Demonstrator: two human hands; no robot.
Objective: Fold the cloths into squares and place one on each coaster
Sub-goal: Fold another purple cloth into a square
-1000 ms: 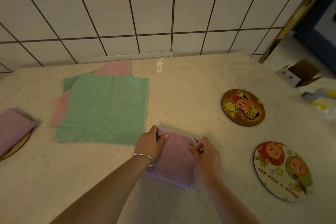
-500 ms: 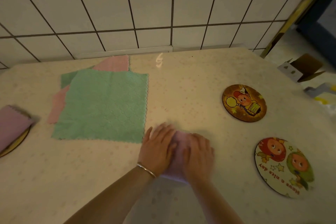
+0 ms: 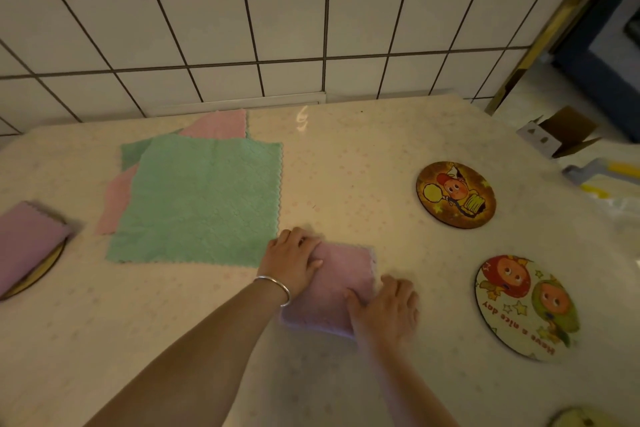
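Now hands apart on purple cloth [image 3: 337, 282]

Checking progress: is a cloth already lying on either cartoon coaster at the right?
No, the dark coaster and the pale coaster both lie bare, while the folded purple cloth is on the table.

So the folded lilac cloth square [image 3: 341, 288] sits near the front middle of the pale speckled table [image 3: 346, 177], with the left hand [image 3: 292, 262] on its left edge and the right hand [image 3: 386, 310] on its right corner. Just behind-left is the flat green cloth [image 3: 201, 204], lying on top of a pink cloth [image 3: 218, 123]. Far left, another folded lilac cloth [image 3: 24, 243] rests on a round coaster [image 3: 48, 269]. Off to the right, the round brown cartoon coaster [image 3: 455, 195] sits behind the round white cartoon coaster [image 3: 526, 307].
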